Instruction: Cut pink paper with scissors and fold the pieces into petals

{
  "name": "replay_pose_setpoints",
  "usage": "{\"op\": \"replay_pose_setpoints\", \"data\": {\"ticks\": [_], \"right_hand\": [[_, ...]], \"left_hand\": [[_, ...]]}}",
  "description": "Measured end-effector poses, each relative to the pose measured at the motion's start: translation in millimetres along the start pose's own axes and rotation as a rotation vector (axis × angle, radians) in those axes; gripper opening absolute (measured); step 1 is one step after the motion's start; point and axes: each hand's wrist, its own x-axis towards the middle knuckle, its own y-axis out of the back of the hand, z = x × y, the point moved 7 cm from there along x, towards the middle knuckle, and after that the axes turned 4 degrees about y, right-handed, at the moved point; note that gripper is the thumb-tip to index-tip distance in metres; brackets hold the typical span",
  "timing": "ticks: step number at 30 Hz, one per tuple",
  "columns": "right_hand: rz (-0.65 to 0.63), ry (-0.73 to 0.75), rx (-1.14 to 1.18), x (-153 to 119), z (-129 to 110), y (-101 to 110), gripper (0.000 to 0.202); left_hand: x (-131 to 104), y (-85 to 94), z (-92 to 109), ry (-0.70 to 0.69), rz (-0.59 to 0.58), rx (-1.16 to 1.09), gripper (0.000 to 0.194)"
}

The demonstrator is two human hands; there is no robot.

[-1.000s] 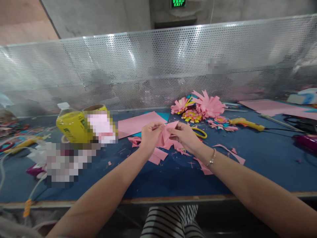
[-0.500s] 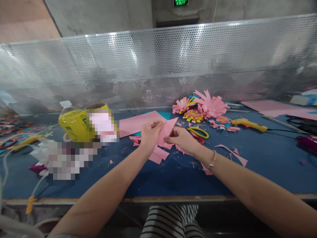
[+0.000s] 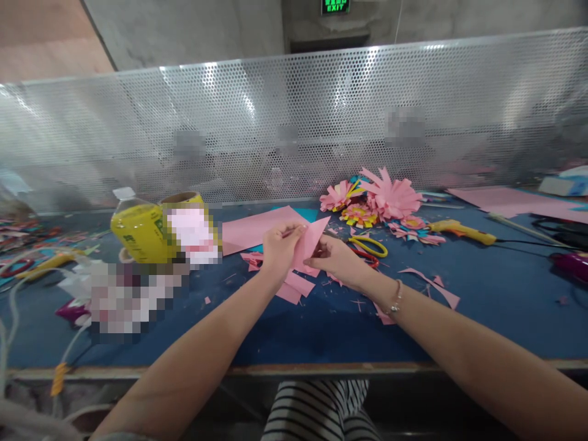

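Observation:
A folded piece of pink paper [image 3: 315, 236], with a pointed tip toward the upper right, is pinched in my left hand [image 3: 281, 248]. My right hand [image 3: 337, 260] has its fingers curled at the paper's lower right edge. Below the hands, pink paper scraps [image 3: 296, 288] lie on the blue table [image 3: 294, 343]. Scissors with yellow handles [image 3: 370, 246] rest just beyond my right hand. Behind my left hand lies a larger pink sheet [image 3: 252, 229].
Paper flowers [image 3: 390, 196] stand at the back, beside a yellow glue gun [image 3: 463, 231]. On the left are a yellow bottle [image 3: 142, 229], a yellow roll [image 3: 184, 197] and white cables [image 3: 11, 306]. A perforated metal screen [image 3: 257, 122] runs behind.
The view has shifted very slightly. Both hands stay at the pink paper in nearly the same place, with only a small movement of the right fingers.

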Motion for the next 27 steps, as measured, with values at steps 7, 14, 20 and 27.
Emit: {"op": "replay_pose_setpoints", "data": {"ticks": [7, 14, 20, 27], "right_hand": [[0.006, 0.057, 0.049, 5, -6, 7, 0.017], [0.159, 0.028, 0.099, 7, -12, 26, 0.019], [0.198, 0.171, 0.163, 8, -23, 38, 0.016], [0.231, 0.201, 0.071, 6, -27, 42, 0.017]], "left_hand": [[0, -3.3, 2, -0.023, -0.056, 0.046, 0.017], [-4, -6.3, 11, -0.063, -0.09, 0.097, 0.014], [-12, -6.7, 25, -0.168, -0.076, 0.187, 0.011], [-15, -6.3, 30, -0.226, -0.06, 0.24, 0.012]]}}
